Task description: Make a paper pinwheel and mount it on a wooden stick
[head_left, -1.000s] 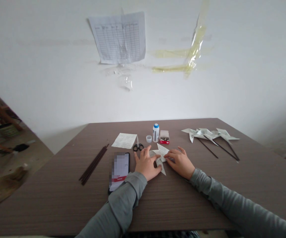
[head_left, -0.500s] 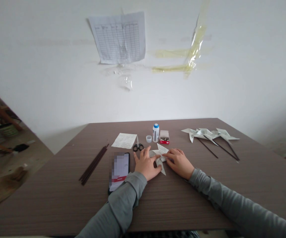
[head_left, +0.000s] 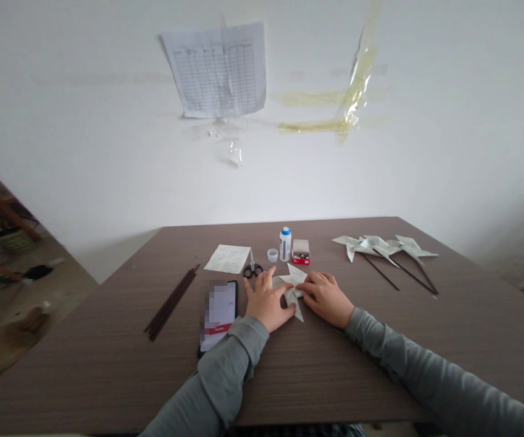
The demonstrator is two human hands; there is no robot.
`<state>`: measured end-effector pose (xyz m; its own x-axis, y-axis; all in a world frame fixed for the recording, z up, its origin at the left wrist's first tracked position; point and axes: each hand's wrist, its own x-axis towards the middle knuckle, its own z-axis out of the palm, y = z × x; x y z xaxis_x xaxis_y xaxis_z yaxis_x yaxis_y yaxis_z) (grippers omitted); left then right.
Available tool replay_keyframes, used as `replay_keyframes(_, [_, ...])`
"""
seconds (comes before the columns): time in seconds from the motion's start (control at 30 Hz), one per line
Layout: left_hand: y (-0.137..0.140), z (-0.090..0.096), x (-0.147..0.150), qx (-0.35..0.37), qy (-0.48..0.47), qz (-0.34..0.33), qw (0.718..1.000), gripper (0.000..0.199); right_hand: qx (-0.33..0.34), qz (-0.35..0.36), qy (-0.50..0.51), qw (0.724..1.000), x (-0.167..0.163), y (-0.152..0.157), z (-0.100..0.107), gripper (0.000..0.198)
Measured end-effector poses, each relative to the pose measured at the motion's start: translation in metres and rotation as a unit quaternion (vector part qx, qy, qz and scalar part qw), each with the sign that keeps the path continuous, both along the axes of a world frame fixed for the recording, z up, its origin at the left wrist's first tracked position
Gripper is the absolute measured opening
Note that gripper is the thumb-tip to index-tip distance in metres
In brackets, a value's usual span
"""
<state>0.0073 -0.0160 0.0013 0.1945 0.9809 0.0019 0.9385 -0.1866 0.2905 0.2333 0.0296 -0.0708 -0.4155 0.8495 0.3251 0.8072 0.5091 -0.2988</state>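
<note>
A paper pinwheel [head_left: 294, 297] of printed paper lies on the table between my two hands. My left hand [head_left: 268, 303] holds it down from the left, index finger at its centre and thumb on the lower blade, the other fingers spread. From the right, my right hand [head_left: 328, 299] grips the pinwheel near its middle with bent fingers. Part of the paper is covered by the fingers. Just beyond stand a white bottle with a blue cap [head_left: 285, 244], a small clear cup [head_left: 272, 255] and a red box of pins [head_left: 301, 252]. Black-handled scissors [head_left: 253, 269] lie past my left fingers.
A phone [head_left: 219, 318] lies beside my left forearm. Several dark sticks [head_left: 172, 303] are farther left, and a square of printed paper [head_left: 227, 258] is behind. Finished pinwheels on sticks [head_left: 382, 246] rest at the right. The table [head_left: 335, 376] meets a white wall.
My right fingers have shifted very slightly at the pinwheel's centre. My left hand and the other things stay almost where they were.
</note>
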Motion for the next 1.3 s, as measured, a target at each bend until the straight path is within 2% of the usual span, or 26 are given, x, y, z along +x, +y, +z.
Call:
replay_keyframes(0.1, [-0.001, -0.001, -0.001, 0.000, -0.002, -0.002, 1.000, 0.050, -0.002, -0.005, 0.008, 1.000, 0.000, -0.002, 0.000, 0.034])
replay_keyframes(0.63, [-0.003, 0.007, -0.003, -0.019, 0.002, -0.008, 1.000, 0.055, 0.031, 0.000, 0.021, 0.999, 0.001, -0.002, -0.004, 0.038])
replay_keyframes(1.13, [0.004, -0.010, -0.010, 0.006, -0.015, -0.033, 0.999, 0.057, 0.018, -0.027, 0.035, 0.999, 0.006, 0.003, -0.014, 0.040])
replay_keyframes(1.3, [0.004, -0.007, -0.009, 0.004, -0.012, -0.023, 1.000, 0.055, 0.012, -0.037, 0.049, 0.998, 0.007, 0.001, -0.015, 0.043])
